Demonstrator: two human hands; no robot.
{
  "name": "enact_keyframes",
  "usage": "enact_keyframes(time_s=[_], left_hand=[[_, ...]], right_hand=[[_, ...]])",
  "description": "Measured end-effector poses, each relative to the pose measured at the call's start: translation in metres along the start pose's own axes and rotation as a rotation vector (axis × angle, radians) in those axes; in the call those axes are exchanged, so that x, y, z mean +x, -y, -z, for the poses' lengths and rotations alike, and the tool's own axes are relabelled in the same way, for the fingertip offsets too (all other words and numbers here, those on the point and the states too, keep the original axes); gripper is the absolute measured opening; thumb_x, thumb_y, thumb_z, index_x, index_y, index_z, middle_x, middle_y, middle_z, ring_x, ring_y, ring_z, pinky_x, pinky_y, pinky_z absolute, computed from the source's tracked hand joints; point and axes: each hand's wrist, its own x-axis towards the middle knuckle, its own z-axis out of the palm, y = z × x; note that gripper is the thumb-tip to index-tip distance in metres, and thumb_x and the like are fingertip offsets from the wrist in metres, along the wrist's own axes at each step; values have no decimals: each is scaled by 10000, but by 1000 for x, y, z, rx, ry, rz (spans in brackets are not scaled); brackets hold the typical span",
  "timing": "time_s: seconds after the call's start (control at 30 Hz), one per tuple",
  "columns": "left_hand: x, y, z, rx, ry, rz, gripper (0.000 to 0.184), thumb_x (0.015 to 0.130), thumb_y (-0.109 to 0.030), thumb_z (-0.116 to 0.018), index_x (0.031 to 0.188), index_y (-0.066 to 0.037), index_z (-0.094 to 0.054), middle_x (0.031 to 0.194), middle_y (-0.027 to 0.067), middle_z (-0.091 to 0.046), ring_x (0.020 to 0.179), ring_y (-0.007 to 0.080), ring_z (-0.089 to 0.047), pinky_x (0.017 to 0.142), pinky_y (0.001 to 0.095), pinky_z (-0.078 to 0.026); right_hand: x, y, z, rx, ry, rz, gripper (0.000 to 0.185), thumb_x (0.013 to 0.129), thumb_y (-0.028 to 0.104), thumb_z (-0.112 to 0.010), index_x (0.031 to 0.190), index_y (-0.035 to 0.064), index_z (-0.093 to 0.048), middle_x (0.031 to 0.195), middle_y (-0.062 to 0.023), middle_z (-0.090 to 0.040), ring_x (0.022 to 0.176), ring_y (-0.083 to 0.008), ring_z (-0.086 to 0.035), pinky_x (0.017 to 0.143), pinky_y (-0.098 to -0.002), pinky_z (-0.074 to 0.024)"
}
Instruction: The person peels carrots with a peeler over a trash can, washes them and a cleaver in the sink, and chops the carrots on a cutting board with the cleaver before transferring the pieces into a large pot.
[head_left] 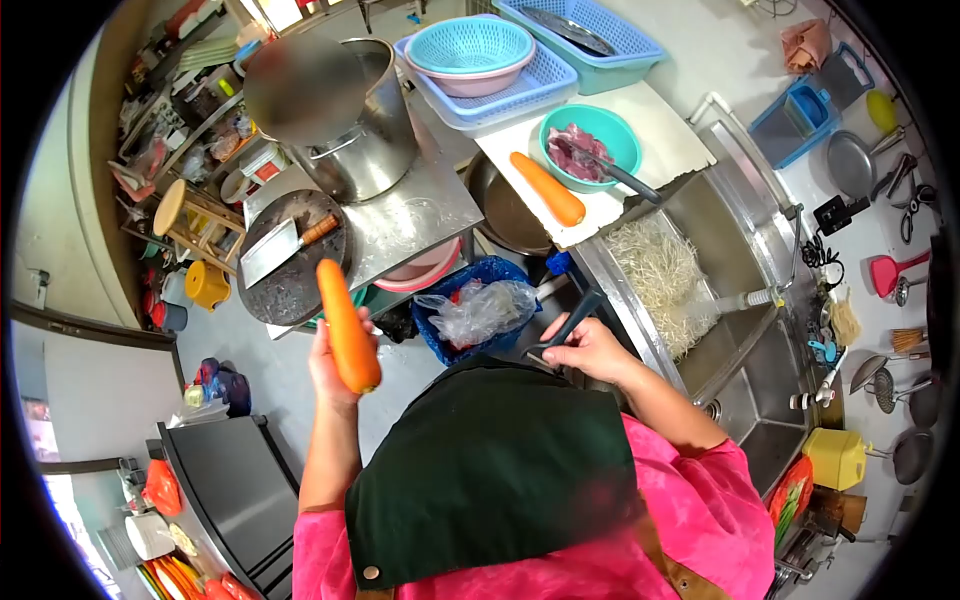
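Observation:
My left hand (330, 374) is closed around a large orange carrot (347, 330), which points up and away from me. In my right hand (598, 352) is a dark-handled peeler (574, 322), its head low near my apron and hard to make out. Below and between the hands stands a blue bin (428, 325) with clear plastic bags (490, 312) in it. Another carrot (547, 188) lies on the white board (655, 125) at the back, beside a teal bowl (625, 135) of raw meat (578, 152) with a dark handle resting over its rim.
To the left, a cleaver (272, 252) lies on a round chopping board (262, 300) on a steel table (410, 225), next to a tall steel pot (375, 150). Bean sprouts (655, 285) fill part of the sink (745, 255) on the right. Baskets (500, 105) stand behind.

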Motion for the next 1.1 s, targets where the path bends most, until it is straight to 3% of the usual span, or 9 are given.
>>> enact_keyframes(time_s=[0.13,0.37,0.57,0.63,0.7,0.83,0.9,1.03,1.1], left_hand=[[26,49,16,33,-45,236,562,880,-475,-390,1134,23,-452,1032,152,-559,819,246,-579,718,374,-506],[87,126,56,-131,-162,565,606,891,-494,-333,1143,49,-425,947,146,-562,760,257,-561,672,370,-484],[117,192,98,-143,-449,624,504,922,-459,-238,1161,-66,-444,1004,120,-558,866,264,-554,735,395,-468],[117,194,88,-163,-481,666,484,928,-441,-218,1188,-88,-425,1083,135,-524,975,275,-528,843,404,-434],[114,198,96,-143,-543,652,479,934,-436,-190,1171,-90,-422,1075,131,-525,972,266,-530,841,407,-441],[106,207,123,-203,-631,682,476,935,-431,-187,1173,-88,-417,1091,128,-516,979,268,-527,840,409,-442],[104,208,128,-206,-748,690,453,931,-405,-225,1172,-77,-426,1059,139,-535,954,292,-534,823,427,-445],[91,207,150,-149,-692,691,469,924,-425,-252,1168,-63,-424,1018,140,-546,888,290,-555,763,428,-470],[77,205,158,-304,-421,820,499,917,-448,-262,1160,-43,-422,985,143,-551,830,279,-570,705,416,-484]], right_hand=[[24,-29,7,120,-329,93,155,776,21,-631,901,35,-541,732,-7,-585,649,-63,-543,602,-205,-445],[81,-80,33,-3,-498,160,167,781,18,-625,933,25,-556,733,8,-572,644,-36,-512,574,-176,-415],[138,-125,-13,-36,-230,156,144,793,1,-599,919,36,-540,831,-20,-562,738,-72,-520,662,-209,-437],[147,-140,-23,-222,-132,178,147,778,69,-640,885,28,-548,796,-42,-568,732,-114,-544,669,-241,-446],[152,-152,-25,-239,-116,152,183,770,187,-661,829,40,-569,731,-73,-598,668,-176,-582,644,-277,-455],[154,-173,-26,-282,-23,164,189,773,197,-660,839,44,-572,721,-69,-603,657,-181,-585,633,-279,-456],[160,-179,-29,-240,2,32,131,777,107,-645,835,34,-553,747,-35,-572,693,-114,-546,642,-249,-446],[188,-217,-28,-180,-13,-86,149,781,143,-646,825,35,-553,742,-42,-576,671,-110,-545,621,-250,-447],[211,-268,-12,-145,-166,-344,275,774,259,-651,849,4,-581,755,-117,-613,668,-210,-589,620,-290,-454]])
